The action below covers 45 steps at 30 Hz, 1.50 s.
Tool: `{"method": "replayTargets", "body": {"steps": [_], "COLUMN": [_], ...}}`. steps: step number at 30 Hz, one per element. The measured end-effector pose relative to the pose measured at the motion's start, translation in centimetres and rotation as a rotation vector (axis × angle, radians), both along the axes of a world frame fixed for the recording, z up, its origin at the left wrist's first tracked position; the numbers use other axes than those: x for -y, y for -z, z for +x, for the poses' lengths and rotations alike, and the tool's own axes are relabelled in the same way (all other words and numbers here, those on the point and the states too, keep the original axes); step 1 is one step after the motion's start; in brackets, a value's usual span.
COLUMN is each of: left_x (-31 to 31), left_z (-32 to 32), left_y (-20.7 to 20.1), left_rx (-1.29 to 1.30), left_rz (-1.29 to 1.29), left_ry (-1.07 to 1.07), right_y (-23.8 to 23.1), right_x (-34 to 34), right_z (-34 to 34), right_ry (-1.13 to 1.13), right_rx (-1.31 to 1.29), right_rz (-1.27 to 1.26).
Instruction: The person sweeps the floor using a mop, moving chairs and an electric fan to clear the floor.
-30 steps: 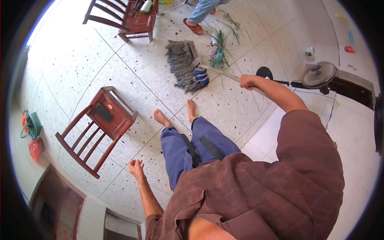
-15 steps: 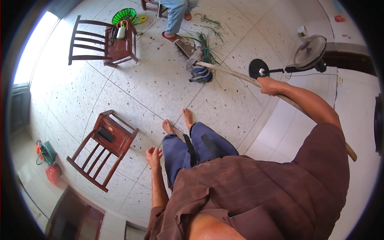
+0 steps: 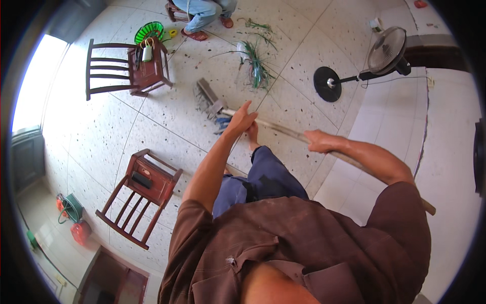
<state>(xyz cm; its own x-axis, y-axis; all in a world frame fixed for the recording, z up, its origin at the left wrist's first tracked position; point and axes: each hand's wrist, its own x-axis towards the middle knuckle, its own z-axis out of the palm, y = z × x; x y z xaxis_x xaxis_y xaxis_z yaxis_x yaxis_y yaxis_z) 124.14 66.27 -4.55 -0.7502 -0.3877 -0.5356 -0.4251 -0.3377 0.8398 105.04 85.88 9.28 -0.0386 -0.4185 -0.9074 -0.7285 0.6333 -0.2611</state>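
L hand [image 3: 242,119]: new since 0.5 s ago, came up to broom handle [image 3: 283,131], fingers partly splayed, grip loose.
R hand [image 3: 320,141]: clenched on handle.
Broom head [image 3: 208,100]: on floor [image 3: 101,131], nr green clippings [image 3: 255,63]; two-handed sweep now.

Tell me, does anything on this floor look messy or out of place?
Yes: loose green stalks lie strewn across the tiled floor, just beyond the broom head. Both hands, left and right, grip the broom handle.
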Motion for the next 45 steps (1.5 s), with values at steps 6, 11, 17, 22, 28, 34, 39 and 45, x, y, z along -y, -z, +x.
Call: {"method": "replayTargets", "body": {"steps": [6, 11, 17, 22, 28, 34, 39, 45], "left_x": [-0.3, -4.2, -10.2, -10.5, -11.4, -8.1, -6.6, -6.7], "left_z": [-7.5, -3.8, -6.2, -8.1, -3.3, 3.2, 2.0, -5.4], "left_y": [4.3, 7.8, 7.7, 5.0, 2.9, 10.9, 12.4, 10.6], "left_rx": [0.088, 0.423, 0.12, -0.349, -0.373, -0.223, -0.194, -0.034], "left_rz": [-0.178, 0.088, 1.238, 1.171, 1.077, 0.946, 0.954, 1.144], "left_ry": [-0.1, -0.078, -0.647, -1.204, -1.377, -1.508, -1.531, -1.227], "right_y": [1.6, 1.3, 3.2, -1.0, -0.8, -12.6, -14.6, -13.8], "right_x": [-0.3, 0.6, 3.0, 5.4, 2.3, 0.5, 2.4, 5.9], "right_z": [-2.8, -6.3, -8.1, -6.4, -3.6, -8.6, -7.0, -0.8], "right_ry": [-0.001, -0.035, -0.193, -0.259, -0.33, -0.666, -1.019, -0.954], "right_rx": [0.1, 0.24, 0.328, 0.357, 0.409, -0.003, -0.644, -0.761], "right_rz": [0.008, -0.093, -0.142, -0.187, -0.527, -0.111, -0.773, -0.546]}}
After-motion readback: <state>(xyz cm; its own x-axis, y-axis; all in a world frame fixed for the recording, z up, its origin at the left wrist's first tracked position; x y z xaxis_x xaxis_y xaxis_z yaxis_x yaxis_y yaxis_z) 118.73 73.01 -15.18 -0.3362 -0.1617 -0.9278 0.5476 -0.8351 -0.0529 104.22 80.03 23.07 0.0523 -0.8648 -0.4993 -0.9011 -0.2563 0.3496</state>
